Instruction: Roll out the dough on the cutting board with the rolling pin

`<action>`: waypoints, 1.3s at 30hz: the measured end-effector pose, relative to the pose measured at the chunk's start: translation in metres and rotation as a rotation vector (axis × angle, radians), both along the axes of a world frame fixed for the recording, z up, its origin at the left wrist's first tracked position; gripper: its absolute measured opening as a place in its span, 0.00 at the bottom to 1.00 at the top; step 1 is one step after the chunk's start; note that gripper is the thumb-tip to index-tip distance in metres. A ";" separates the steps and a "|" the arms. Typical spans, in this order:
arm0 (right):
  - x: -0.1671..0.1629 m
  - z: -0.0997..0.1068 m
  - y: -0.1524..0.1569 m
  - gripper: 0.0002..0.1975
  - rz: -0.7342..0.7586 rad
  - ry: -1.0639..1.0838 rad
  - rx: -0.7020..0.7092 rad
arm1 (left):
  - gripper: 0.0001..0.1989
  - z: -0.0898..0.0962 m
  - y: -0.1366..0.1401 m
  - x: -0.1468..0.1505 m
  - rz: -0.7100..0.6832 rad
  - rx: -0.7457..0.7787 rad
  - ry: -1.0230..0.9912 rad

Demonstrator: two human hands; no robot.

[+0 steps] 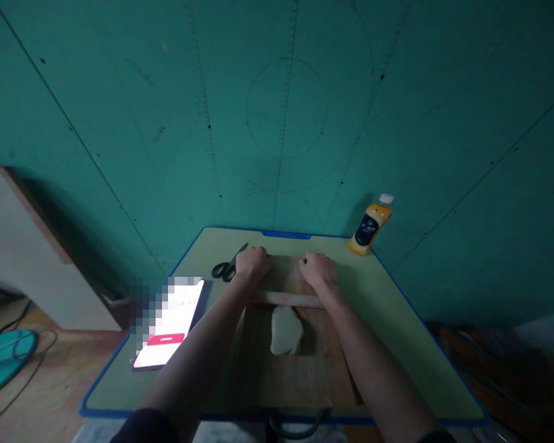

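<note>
A wooden cutting board [300, 384] lies lengthwise on the table in front of me. My left hand [255, 266] is closed at its far left corner, and my right hand [320, 271] is closed at the far right corner. The fingertips of both are partly hidden. Across the board, beneath my wrists, rests a rolling pin [286, 299]; its ends are covered by my arms. Just on the near side of the pin sits a flattened, pale piece of dough [286, 331]. Black-handled scissors [226, 269] lie against the left hand's outer side.
The light table [410, 369] has a blue rim and stands by a green wall [166, 123]. A lit phone or tablet [170, 323] lies at the left. At the back right stands a bottle of orange drink [370, 226]. A white panel [37, 246] leans at far left.
</note>
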State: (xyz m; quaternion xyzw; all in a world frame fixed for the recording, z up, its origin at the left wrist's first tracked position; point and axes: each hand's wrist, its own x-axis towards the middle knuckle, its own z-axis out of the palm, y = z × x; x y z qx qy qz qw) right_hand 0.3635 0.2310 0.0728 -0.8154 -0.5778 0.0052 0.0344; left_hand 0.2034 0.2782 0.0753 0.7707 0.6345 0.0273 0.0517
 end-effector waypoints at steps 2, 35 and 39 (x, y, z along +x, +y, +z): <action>0.000 0.000 -0.002 0.17 0.012 0.003 0.000 | 0.21 -0.001 -0.001 0.000 -0.004 0.009 0.002; -0.014 0.011 -0.067 0.12 0.229 -0.005 0.064 | 0.21 0.011 -0.086 -0.016 -0.155 0.070 0.023; -0.015 0.010 -0.073 0.13 0.222 0.019 0.025 | 0.21 0.006 -0.090 -0.017 -0.168 0.054 0.036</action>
